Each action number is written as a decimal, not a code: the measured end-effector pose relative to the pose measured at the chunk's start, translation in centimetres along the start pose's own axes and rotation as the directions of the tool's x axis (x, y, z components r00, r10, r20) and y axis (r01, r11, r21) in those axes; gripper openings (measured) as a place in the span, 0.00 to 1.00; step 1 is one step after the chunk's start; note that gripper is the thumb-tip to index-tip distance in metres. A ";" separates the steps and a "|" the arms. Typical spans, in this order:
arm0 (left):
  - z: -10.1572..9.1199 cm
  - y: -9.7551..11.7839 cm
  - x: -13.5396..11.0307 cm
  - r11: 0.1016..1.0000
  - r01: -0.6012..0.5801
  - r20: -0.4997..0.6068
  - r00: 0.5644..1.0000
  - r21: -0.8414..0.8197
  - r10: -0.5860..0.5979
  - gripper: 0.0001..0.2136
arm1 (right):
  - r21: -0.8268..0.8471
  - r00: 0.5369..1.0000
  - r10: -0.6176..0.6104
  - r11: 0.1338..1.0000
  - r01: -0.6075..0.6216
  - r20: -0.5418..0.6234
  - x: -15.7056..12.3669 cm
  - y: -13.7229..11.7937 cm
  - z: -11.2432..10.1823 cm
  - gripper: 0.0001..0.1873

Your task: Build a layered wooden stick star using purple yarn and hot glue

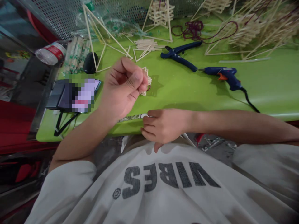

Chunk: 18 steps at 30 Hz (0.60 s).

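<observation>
My left hand (126, 87) is raised over the green table, thumb and fingertips pressed together; whatever they pinch, if anything, is too small or hidden to make out. Just behind its fingertips shows a small stick-built piece (146, 81) with a bit of dark red thread, partly covered by the fingers. I cannot tell if it touches them. At the table's front edge lies my right hand (163, 126), back up, fingers apart and loosely bent, thumb pointing down. Its fingertips reach a narrow patterned strip (133, 117) along the edge.
Blue cutters (181, 54) and a blue glue gun (220, 74) with a black cord lie on the green table (268, 90). Farther back are loose sticks (148, 45), dark red cord (192, 29) and several stick frames (161, 14). Leftward are a phone (85, 95) and a bottle (51, 53).
</observation>
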<state>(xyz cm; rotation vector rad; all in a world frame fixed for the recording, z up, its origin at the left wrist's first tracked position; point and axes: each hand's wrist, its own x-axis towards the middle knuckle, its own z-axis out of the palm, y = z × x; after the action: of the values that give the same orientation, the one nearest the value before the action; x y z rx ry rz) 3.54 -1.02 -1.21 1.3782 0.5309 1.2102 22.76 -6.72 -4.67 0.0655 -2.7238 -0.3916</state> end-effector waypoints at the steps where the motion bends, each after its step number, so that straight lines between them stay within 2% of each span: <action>1: -0.3 0.1 0.2 1.000 -0.020 -0.021 1.000 0.020 0.020 0.20 | -0.010 1.000 -0.018 1.000 0.018 -0.024 0.0 -0.3 0.0 0.39; 4: -1.0 0.7 0.8 0.996 -0.062 -0.060 0.996 0.060 0.065 0.19 | -0.034 0.995 -0.046 0.998 0.043 -0.089 -0.2 -0.8 -0.1 0.39; 6: -1.2 1.2 1.1 0.998 -0.043 -0.097 0.994 0.048 0.047 0.20 | -0.054 0.995 -0.018 0.998 0.013 -0.099 -0.6 -0.5 -0.9 0.38; 9: -1.5 1.9 1.4 0.998 -0.034 -0.200 0.979 -0.061 0.022 0.22 | -0.056 0.992 0.082 0.995 -0.088 -0.100 -1.6 1.4 -3.6 0.36; 11: -1.9 2.1 1.6 0.993 -0.069 -0.223 0.974 -0.101 0.044 0.21 | 0.077 0.964 0.233 0.971 -0.225 -0.129 -2.5 3.4 -6.2 0.34; 12: -2.2 2.1 1.6 0.993 -0.081 -0.218 0.974 -0.087 0.060 0.20 | 0.193 0.925 0.356 0.925 -0.328 -0.135 -3.1 4.4 -7.5 0.28; 13: -2.5 2.1 1.7 0.997 -0.061 -0.209 0.977 -0.056 0.048 0.19 | 0.309 0.874 0.481 0.844 -0.439 -0.073 -3.9 5.3 -8.6 0.21; 14: -2.8 2.0 1.7 0.999 -0.035 -0.188 0.982 -0.022 0.030 0.19 | 0.385 0.793 0.609 0.730 -0.565 0.009 -4.7 6.1 -9.3 0.17; 15: -3.0 2.0 1.7 1.000 -0.012 -0.176 0.984 0.004 0.012 0.19 | 0.389 0.714 0.685 0.623 -0.678 0.148 -5.5 6.8 -9.7 0.13; 16: -3.1 1.9 1.7 1.000 0.013 -0.155 0.988 0.019 -0.010 0.19 | 0.325 0.653 0.687 0.568 -0.756 0.319 -6.5 7.2 -9.5 0.09; 17: -3.2 1.9 1.7 0.999 0.027 -0.129 0.991 0.020 -0.024 0.20 | 0.266 0.605 0.661 0.547 -0.793 0.444 -7.4 7.5 -9.0 0.08; 18: -3.0 1.9 1.6 0.999 0.040 -0.099 0.994 0.014 -0.039 0.20 | 0.193 0.533 0.647 0.521 -0.831 0.545 -8.3 7.5 -8.2 0.09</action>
<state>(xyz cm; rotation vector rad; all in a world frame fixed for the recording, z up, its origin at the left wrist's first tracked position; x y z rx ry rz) 0.85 1.28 0.42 1.3200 0.6358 1.2490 33.62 -0.85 1.61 -1.2122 -2.8073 0.5471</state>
